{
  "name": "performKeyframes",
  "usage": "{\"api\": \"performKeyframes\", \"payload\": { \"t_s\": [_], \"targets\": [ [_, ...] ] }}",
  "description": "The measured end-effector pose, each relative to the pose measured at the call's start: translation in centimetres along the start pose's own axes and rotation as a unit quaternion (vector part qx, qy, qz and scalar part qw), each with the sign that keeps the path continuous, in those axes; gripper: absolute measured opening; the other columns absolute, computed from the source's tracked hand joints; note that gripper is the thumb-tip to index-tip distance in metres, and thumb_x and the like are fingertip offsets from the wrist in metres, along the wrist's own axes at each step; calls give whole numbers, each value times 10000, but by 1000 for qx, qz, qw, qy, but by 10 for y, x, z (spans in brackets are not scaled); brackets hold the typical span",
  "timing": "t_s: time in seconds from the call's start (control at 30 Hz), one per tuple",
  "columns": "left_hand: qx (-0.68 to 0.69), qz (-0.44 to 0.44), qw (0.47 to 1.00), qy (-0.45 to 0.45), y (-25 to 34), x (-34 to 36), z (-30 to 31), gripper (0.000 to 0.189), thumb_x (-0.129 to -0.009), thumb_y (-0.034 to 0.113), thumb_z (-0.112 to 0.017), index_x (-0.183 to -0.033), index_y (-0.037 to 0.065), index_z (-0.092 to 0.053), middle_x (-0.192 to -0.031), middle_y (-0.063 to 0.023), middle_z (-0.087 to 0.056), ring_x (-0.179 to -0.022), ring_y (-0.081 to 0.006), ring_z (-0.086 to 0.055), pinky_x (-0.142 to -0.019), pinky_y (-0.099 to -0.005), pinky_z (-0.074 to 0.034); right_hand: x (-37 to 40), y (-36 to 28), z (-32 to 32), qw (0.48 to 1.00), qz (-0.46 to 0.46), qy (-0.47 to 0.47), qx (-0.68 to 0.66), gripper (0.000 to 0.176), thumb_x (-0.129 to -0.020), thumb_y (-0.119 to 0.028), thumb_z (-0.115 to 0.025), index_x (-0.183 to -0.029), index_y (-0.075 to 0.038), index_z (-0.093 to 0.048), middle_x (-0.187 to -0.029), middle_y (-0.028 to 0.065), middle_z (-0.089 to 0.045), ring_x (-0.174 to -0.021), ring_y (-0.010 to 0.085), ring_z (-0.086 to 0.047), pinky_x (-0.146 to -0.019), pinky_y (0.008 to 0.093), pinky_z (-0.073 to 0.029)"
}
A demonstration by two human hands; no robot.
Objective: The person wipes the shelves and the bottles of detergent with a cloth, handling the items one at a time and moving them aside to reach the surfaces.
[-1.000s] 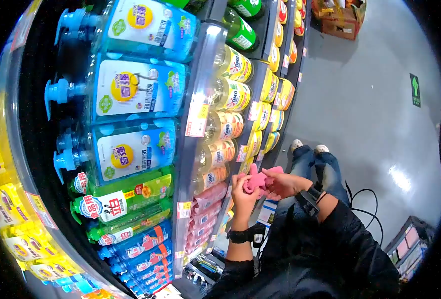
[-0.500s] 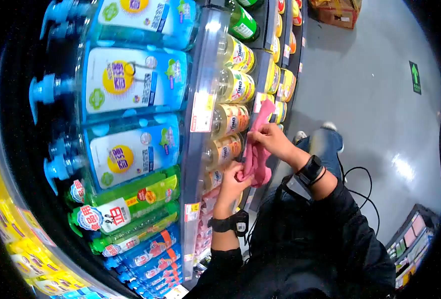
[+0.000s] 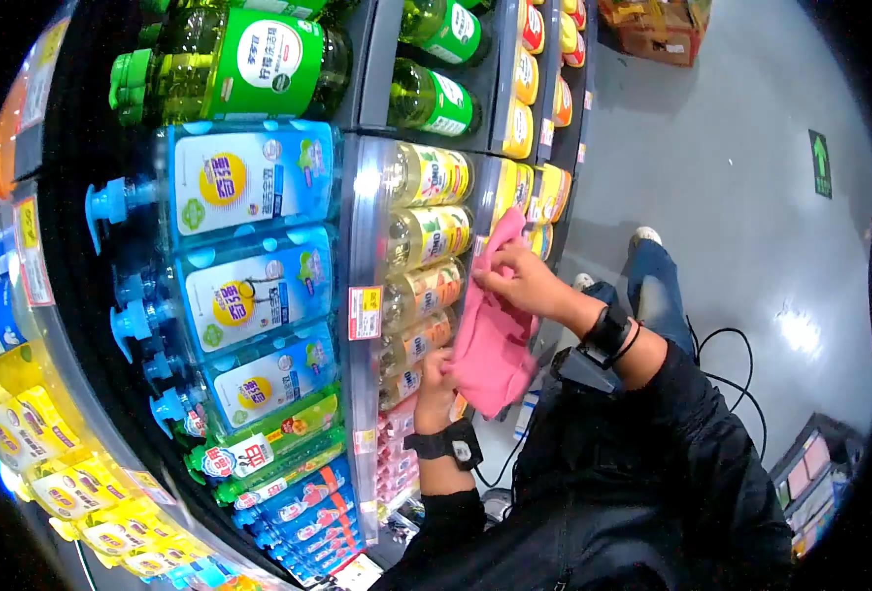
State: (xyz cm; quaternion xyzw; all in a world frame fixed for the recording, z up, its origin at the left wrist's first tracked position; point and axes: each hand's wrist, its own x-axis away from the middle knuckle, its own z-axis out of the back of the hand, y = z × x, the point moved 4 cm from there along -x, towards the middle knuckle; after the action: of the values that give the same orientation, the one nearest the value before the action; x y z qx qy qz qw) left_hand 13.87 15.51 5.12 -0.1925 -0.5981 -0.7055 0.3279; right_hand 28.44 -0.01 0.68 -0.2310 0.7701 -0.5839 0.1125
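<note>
The shelf (image 3: 362, 246) runs upright through the view, with big blue pump bottles (image 3: 249, 177) on one side of its front rail and rows of yellow bottles (image 3: 421, 236) on the other. The pink cloth (image 3: 485, 345) is held right at the front of the yellow bottles, stretched between both hands, so the work looks like spreading the cloth along that shelf front.

To do it well, I judge the cloth should be kept taut and flat between the two grips, since slack would bunch up and drag on the caps. Pressure should stay light, because the bottles lie loosely in their rows and a push could roll one off the edge. The price tag (image 3: 364, 312) clipped to the rail is best left alone.

The cloth is soft, plain pink and rumpled. It is narrow at the top and widens into a loose fold that hangs lower down, partly covering the bottles behind it.

The right hand (image 3: 520, 281) pinches the top corner, fingers closed on the fabric. The left hand (image 3: 436, 379) grips the lower edge from beneath and is mostly hidden by the fold. Each wrist carries a dark band.
</note>
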Motion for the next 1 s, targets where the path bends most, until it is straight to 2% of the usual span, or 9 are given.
{"api": "performKeyframes", "payload": {
  "t_s": [0.07,0.13,0.2,0.33,0.53,0.6,0.67,0.73,1.0],
  "targets": [
    [155,-106,980,61,-5,-4,0,552,-651,117,-645,-1088,-26,-340,-1000,-136,-487,-896,-183,-511,-757,-315,-455,-10,-6,3,992,110,17,54,220,-766,-185,-555,-691,22,-546,-635,102,-527,-558,148,-449,-531,277,-364],
    [108,-124,982,89,0,-5,-7,505,-661,78,-624,-1071,-39,-354,-1038,-145,-475,-896,-185,-514,-779,-308,-443,-13,-10,12,997,52,-51,34,258,-781,-200,-520,-632,9,-508,-582,87,-511,-465,140,-455,-445,286,-370],
    [127,-87,977,145,30,3,-26,471,-673,30,-593,-1081,-38,-365,-1019,-137,-493,-905,-192,-512,-809,-316,-421,-10,6,9,916,-265,-96,-284,207,-790,-214,-548,-694,-30,-543,-638,50,-559,-526,122,-506,-514,229,-404],
    [159,-100,968,167,14,18,-2,288,-695,-25,-565,-963,-43,-462,-941,-87,-530,-837,-141,-525,-785,-259,-410,-10,9,-3,858,-327,-113,-379,190,-802,-231,-526,-733,-54,-530,-707,73,-592,-629,117,-572,-588,222,-453],
    [74,-122,942,305,-25,32,49,72,-727,20,-550,-774,-20,-512,-719,8,-489,-623,-98,-430,-596,-223,-382,-22,11,-51,963,-146,-141,-177,273,-788,-247,-536,-799,22,-584,-719,95,-592,-658,168,-550,-606,253,-407],
    [-284,-67,836,465,-39,33,78,94,-763,76,-520,-755,-17,-522,-722,0,-507,-646,-119,-458,-560,-250,-396,-27,-16,-60,976,128,-136,111,236,-758,-212,-516,-709,7,-586,-647,171,-568,-597,295,-544,-578,359,-424],
    [-242,-110,836,480,-30,20,70,151,-791,128,-492,-793,-20,-521,-773,-41,-528,-682,-151,-480,-535,-285,-406,-34,-16,-77,974,173,-114,96,241,-745,-216,-511,-674,4,-580,-648,207,-534,-600,344,-513,-578,396,-409],
    [167,-188,838,484,-11,10,51,198,-815,82,-444,-989,-12,-461,-952,-93,-525,-825,-152,-516,-768,-289,-397,-36,-16,-91,963,208,-110,134,247,-755,-214,-506,-645,-3,-571,-627,181,-540,-599,331,-519,-581,407,-408],
    [261,-232,864,362,14,-12,51,255,-794,94,-473,-981,-77,-454,-974,-158,-501,-919,-255,-496,-845,-361,-376,-52,-10,-129,947,260,-49,180,173,-633,-145,-568,-769,-39,-557,-713,154,-540,-707,321,-499,-642,385,-389]
  ]
}}
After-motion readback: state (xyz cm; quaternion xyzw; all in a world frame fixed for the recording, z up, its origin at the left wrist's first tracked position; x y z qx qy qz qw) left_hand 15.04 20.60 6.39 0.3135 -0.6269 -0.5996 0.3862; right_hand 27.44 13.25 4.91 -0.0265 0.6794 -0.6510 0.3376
